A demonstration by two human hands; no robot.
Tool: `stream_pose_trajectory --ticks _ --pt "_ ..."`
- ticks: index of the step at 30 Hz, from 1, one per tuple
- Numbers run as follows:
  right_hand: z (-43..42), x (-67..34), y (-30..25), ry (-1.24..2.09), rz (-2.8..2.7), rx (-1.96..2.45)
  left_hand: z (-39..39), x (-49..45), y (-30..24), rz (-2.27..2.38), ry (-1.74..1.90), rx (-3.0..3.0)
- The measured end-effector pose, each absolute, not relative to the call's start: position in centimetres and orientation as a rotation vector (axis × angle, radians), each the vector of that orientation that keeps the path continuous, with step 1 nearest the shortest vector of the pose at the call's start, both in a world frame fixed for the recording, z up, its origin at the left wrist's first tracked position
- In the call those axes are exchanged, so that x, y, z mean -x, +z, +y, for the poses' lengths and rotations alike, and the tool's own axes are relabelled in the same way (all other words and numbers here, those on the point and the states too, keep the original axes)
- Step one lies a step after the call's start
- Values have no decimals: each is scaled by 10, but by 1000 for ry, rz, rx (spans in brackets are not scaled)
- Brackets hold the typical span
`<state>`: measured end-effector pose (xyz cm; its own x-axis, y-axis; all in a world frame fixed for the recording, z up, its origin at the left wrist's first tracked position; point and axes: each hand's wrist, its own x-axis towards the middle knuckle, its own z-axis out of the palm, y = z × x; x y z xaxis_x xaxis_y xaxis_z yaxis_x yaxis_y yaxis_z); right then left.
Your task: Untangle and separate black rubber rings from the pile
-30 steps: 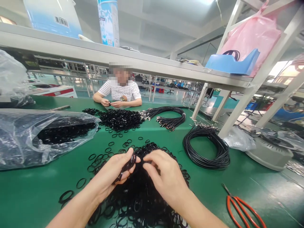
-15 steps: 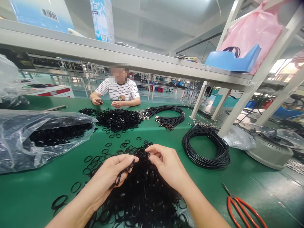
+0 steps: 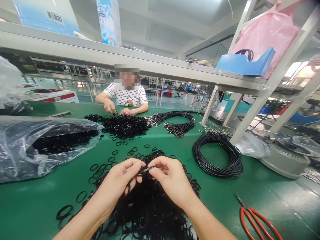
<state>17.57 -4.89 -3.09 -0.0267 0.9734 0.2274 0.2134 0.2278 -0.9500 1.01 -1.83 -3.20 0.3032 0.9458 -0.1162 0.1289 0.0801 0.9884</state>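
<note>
My left hand (image 3: 119, 183) and my right hand (image 3: 170, 178) meet above a big heap of black rubber rings (image 3: 150, 210) on the green table (image 3: 32, 203). Between thumb and fingers of both hands a black ring (image 3: 146, 169) is pinched and stretched flat. More black rings hang under my left palm, held by its curled fingers. Loose rings (image 3: 100, 166) lie scattered to the left of the heap.
Across the table a person in a striped shirt (image 3: 126, 96) works at another ring pile (image 3: 125, 125). A clear bag of rings (image 3: 45, 143) lies at left. Coiled black cords (image 3: 217, 156) and red-handled scissors (image 3: 257, 220) lie at right. A shelf (image 3: 125, 63) spans overhead.
My right hand has come back to my left, and a ring is now stretched between both. The person opposite has lowered both hands to their pile.
</note>
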Motion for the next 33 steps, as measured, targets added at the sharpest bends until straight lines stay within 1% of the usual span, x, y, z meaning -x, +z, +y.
stream_pose_trajectory --ticks 5,7,12,19,21,24,26,27,31,33 --pt "-44 -187 -31 875 -1449 1183 -13 -4 -32 1152 953 -1258" --pt "-44 -190 -30 903 -1420 1155 -11 -1 -33 1165 997 -1228" --pt "-44 -190 -27 1002 -1392 1127 -13 -3 -30 1126 914 -1227" --pt "-44 -189 -27 959 -1432 1172 -17 -7 -27 1127 866 -1298" --pt "-45 -193 -26 869 -1530 1239 -17 -7 -27 1128 856 -1322" --pt "-49 -196 -22 538 -1760 1325 -17 -6 -29 1126 856 -1360" --pt "-53 -195 -19 404 -1821 1313 -18 -7 -30 1129 849 -1390" --pt "-55 -192 -17 419 -1817 1295 -19 -8 -31 1135 842 -1400" --pt "-58 -180 -17 699 -1713 1232 -22 -11 -31 1105 818 -1422" --pt "-56 -179 -20 764 -1628 1233 -22 -12 -31 1072 812 -1427"
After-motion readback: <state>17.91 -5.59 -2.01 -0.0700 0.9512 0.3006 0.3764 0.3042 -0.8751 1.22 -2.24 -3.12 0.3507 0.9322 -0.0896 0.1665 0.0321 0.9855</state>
